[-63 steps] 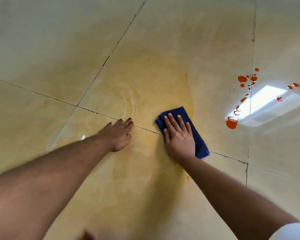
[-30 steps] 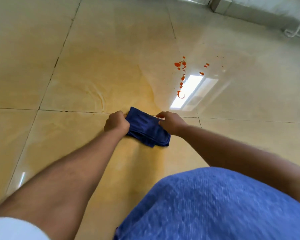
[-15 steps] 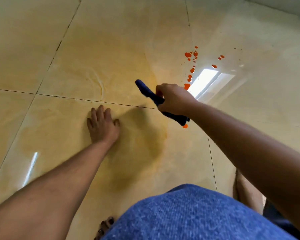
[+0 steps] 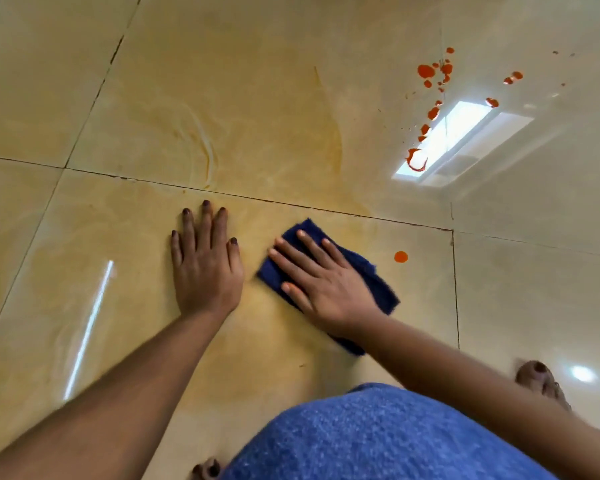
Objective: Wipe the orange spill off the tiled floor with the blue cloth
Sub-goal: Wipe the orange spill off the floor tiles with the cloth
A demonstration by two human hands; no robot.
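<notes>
Both of your hands lie flat on the tiled floor [image 4: 291,98]. Your left hand [image 4: 205,268] is spread wide, palm down on the bare tile, holding nothing. Your right hand [image 4: 321,280] presses the folded blue cloth [image 4: 371,275] with straight, slightly fanned fingers, just beside the left. One round drop [image 4: 400,257] sits near the cloth's right edge; the main orange spill [image 4: 430,98] lies well apart, further up by a bright reflection [image 4: 461,140].

Blue cloth [image 4: 368,271] partly hidden under right hand [image 4: 321,282].
</notes>
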